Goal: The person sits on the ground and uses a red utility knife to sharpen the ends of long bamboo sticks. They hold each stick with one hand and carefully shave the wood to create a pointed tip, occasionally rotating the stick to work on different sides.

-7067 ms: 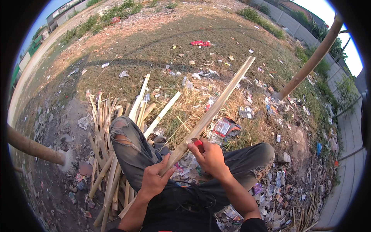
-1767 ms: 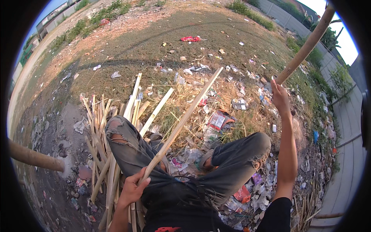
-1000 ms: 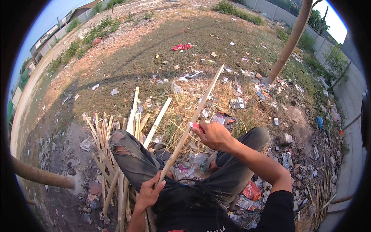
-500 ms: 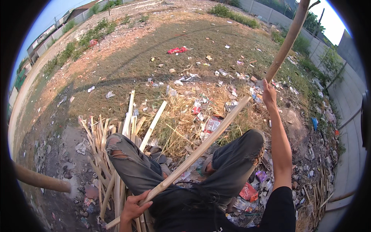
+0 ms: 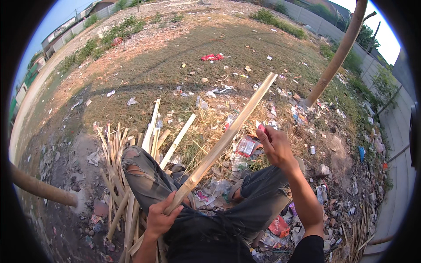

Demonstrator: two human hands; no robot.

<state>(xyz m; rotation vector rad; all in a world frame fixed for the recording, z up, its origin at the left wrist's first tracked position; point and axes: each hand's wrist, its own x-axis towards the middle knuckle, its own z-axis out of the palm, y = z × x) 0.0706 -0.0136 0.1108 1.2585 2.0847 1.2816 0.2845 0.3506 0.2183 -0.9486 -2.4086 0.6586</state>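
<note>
Your left hand (image 5: 160, 218) is closed around the near end of the long pale split bamboo strip (image 5: 223, 142), low at about 7 o'clock in the view, just above your lap. From there the strip runs up and away toward 1 o'clock, its far end free in the air over the littered ground. Holding it by the butt end and letting it slant across your raised left knee (image 5: 133, 160) in torn grey trousers seems to keep the length steady and the working face turned up toward you.

Your right hand (image 5: 274, 144) sits at about 2 o'clock from the left one, just beside the strip's middle stretch but apart from it as far as the view shows. It is curled shut around something small with a red tip (image 5: 262, 128); what sort of tool that is you cannot tell from here.

The heap of pale split bamboo slats (image 5: 127, 175) lies on the dirt at 9 o'clock, fanned out beside your left leg, within reach of the left hand.

There is no container here: the slats lie loose on the ground (image 5: 175, 57), and only scraps of wrappers and dry grass (image 5: 206, 127) lie scattered around your feet. A thick brown leaning pole (image 5: 335, 59) stands at 1 o'clock, well apart.
</note>
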